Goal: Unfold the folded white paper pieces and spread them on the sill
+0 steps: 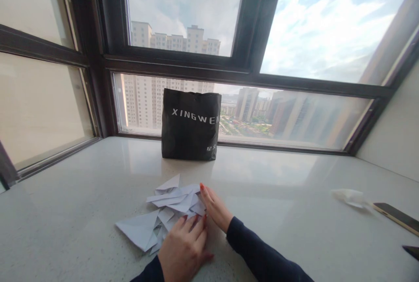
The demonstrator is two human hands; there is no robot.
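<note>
A loose pile of folded white paper pieces (173,199) lies on the pale sill, several of them pointed like triangles. My left hand (185,247) rests palm down at the near right side of the pile, its fingers stretched over the lower papers. Against the pile's right edge stands my right hand (216,207), turned on its side with the fingers straight. Both hands are open and touch the papers without gripping any that I can see. One larger folded sheet (139,228) sticks out to the left. The papers beneath my left fingers are partly hidden.
Behind the pile a black bag (191,129) with white lettering stands upright near the window. At the right lie a crumpled white item (350,197), a phone-like flat object (397,216) and a dark pointed thing (411,250). Dark window frames (183,64) border the sill.
</note>
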